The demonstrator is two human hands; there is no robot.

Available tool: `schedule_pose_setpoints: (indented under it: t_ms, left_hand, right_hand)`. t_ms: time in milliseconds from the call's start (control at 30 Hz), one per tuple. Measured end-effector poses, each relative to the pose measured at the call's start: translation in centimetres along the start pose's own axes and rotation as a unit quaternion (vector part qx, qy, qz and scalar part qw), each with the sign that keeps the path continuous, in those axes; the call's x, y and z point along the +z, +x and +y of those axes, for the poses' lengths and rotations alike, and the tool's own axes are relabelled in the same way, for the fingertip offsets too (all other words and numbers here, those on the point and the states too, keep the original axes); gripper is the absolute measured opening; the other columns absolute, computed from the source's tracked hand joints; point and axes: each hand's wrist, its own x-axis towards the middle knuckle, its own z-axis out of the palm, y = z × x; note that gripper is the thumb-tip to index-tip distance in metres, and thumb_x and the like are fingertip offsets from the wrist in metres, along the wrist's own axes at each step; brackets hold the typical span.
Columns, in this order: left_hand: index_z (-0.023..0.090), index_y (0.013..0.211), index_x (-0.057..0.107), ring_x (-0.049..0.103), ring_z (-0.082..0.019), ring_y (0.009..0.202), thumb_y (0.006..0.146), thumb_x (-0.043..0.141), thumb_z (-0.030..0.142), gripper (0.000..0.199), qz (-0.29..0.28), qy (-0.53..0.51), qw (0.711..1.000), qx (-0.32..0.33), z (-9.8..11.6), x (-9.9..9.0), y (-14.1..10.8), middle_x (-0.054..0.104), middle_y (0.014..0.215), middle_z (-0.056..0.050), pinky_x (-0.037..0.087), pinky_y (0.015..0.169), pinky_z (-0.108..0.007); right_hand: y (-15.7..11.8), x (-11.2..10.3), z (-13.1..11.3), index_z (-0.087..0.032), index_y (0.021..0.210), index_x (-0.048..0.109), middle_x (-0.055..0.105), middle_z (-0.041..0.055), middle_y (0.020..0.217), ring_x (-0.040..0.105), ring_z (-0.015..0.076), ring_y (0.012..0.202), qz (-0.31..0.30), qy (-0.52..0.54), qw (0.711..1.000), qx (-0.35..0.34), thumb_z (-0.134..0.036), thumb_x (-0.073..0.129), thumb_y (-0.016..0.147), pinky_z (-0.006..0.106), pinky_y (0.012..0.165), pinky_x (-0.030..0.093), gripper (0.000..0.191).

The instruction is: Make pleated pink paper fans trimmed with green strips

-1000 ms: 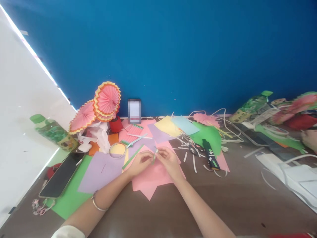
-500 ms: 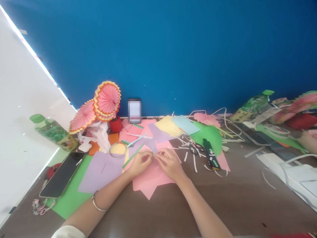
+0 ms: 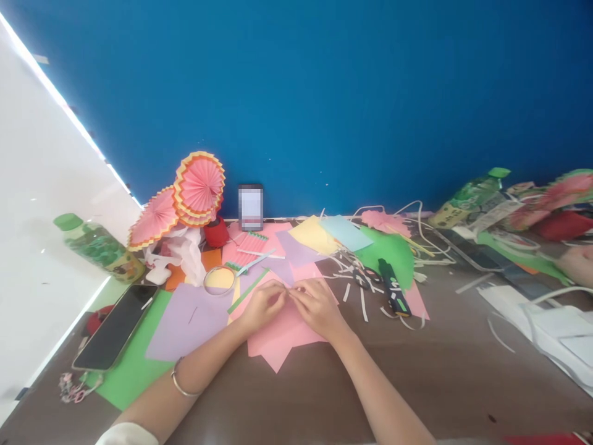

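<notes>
My left hand (image 3: 265, 304) and my right hand (image 3: 315, 304) meet at the fingertips over pink paper (image 3: 285, 337). Both are pinched together; whatever is between the fingers is too small to make out. A thin green strip (image 3: 249, 290) lies just left of my left hand. Behind the hands, a pale blue strip (image 3: 256, 262) crosses a white one, beside a pink folded piece with green ends (image 3: 252, 243). A roll of tape (image 3: 219, 280) rests on the papers to the left.
Left are a phone (image 3: 115, 327), a green-capped bottle (image 3: 99, 247) and pleated paper fans (image 3: 200, 185). A small screen (image 3: 251, 207) stands against the blue wall. Right are scissors (image 3: 361, 278), a black cutter (image 3: 393, 287), paper scraps, and another person's hand (image 3: 579, 264).
The small greenish strip that stood up between my fingertips no longer shows. My fingertips have come closer together. The view has shifted very slightly.
</notes>
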Motion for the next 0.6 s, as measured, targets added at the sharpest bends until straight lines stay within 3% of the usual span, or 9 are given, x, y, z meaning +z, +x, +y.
schedule_pose_setpoints:
  t_ms: [267, 500, 600]
  left_hand:
    - [0.017, 0.069, 0.059, 0.053, -0.015, 0.074, 0.081, 0.043, 0.017, 0.02, -0.009, 0.018, 1.0, -0.001, -0.01, 0.05, -0.07, 0.059, 0.075, -0.003, 0.043, 0.069, -0.027]
    - [0.017, 0.07, 0.058, 0.052, -0.015, 0.073, 0.083, 0.042, 0.021, 0.021, -0.009, 0.006, 1.0, -0.011, -0.14, 0.06, -0.06, 0.057, 0.074, -0.003, 0.042, 0.069, -0.027]
    - [0.017, 0.07, 0.059, 0.052, -0.014, 0.072, 0.083, 0.042, 0.022, 0.022, -0.01, 0.005, 1.0, -0.022, -0.08, 0.08, -0.07, 0.057, 0.073, -0.003, 0.042, 0.068, -0.027]
  right_hand:
    - [-0.21, 0.19, -0.16, -0.015, 0.079, 0.06, 0.058, 0.0042, 0.071, 0.049, 0.0141, 0.068, -0.007, -0.086, 0.993, -0.076, -0.008, 0.042, 0.084, 0.032, 0.07, 0.033, 0.02]
    - [-0.26, 0.07, 0.18, -0.017, 0.082, 0.06, 0.058, 0.0036, 0.076, 0.051, 0.0134, 0.071, -0.024, -0.036, 0.999, -0.024, -0.01, 0.041, 0.086, 0.031, 0.072, 0.034, 0.021]
    - [-0.21, -0.16, 0.17, -0.018, 0.084, 0.06, 0.058, 0.0045, 0.078, 0.05, 0.0143, 0.072, -0.03, -0.036, 0.998, -0.037, -0.009, 0.04, 0.086, 0.033, 0.074, 0.035, 0.022]
